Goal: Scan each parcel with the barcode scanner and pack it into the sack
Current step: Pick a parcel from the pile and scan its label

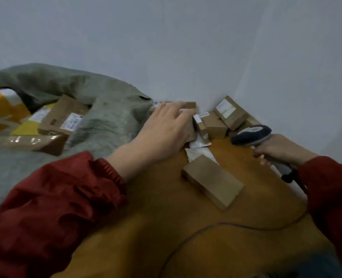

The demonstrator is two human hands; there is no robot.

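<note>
**Left hand on a parcel, right hand holding the scanner**

A flat cardboard box point(212, 181) lies alone on the orange-brown table point(156, 227), and everything here is placed from it.

Far to its left and further back, the grey-green sack point(110, 119) lies slumped with its mouth open. In that mouth sit a yellow-and-white package point(6, 111), a labelled brown carton point(64, 117) and a taped carton point(30, 143).

Left of the flat box and nearer the camera, a red sleeve point(56, 197) runs up to the left hand point(164, 129). That hand lies beyond the box, up and to its left, just past the edge of the sack. Its fingers stretch almost straight across the top of a brown parcel point(189, 106), pressing on it rather than curling round it.

Directly behind the flat box, touching its far end, lie white mailers point(198, 149). Beyond them, a heap of small brown parcels point(224, 117) with white labels is stacked against the pale wall point(186, 47).

Right of the flat box and a little further back, the right hand point(280, 149) is curled round the handle of the barcode scanner point(252, 134). The scanner's dark head points left towards the heap. Its cable point(236, 225) curves across the table in front of the flat box. A second red sleeve point(330, 189) covers the right arm at the picture's edge.

The picture is blurred, so the label print cannot be read.
</note>
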